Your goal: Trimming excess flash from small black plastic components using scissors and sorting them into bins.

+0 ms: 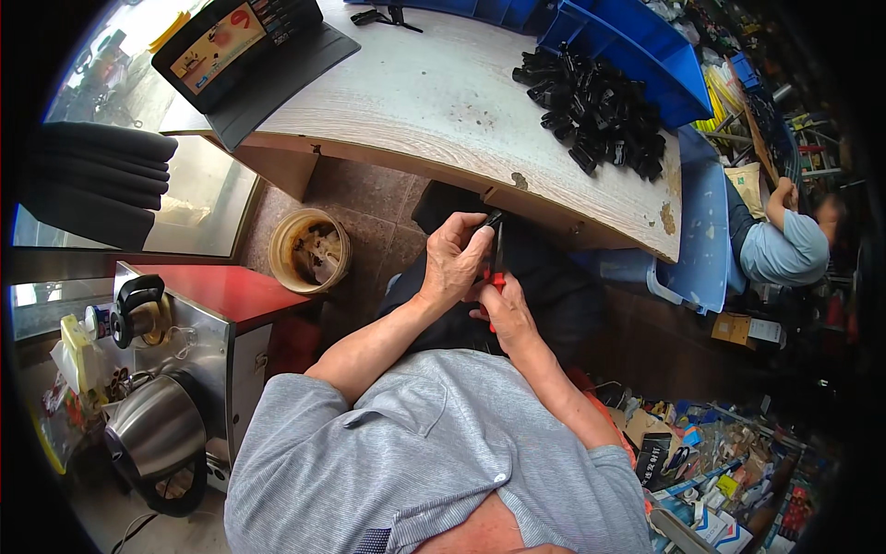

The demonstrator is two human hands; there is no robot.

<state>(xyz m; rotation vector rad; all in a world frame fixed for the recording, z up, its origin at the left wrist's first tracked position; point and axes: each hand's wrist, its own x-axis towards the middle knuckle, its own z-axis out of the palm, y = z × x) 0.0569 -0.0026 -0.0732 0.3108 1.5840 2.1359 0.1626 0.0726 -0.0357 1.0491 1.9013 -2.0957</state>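
Black part (495, 220), mostly hidden by left hand (450, 261) pinching it | right hand (510, 317) grips red-handled tool (498, 280), tip unclear

A red-handled tool (497, 279), heaped parts (591, 106) and blue bins (637, 42) suggest a workshop.

From my remote seat I see: table (415, 106) at far side | on it, tablet (220, 51) far left, pile of small parts (600, 111) at right | bin (681, 88) just behind the pile | tub (699, 263) right of table, lower | bucket (280, 251) on floor (363, 198), left | cabinet (198, 300) left of bucket | kettle (164, 425) near left, beside cabinet
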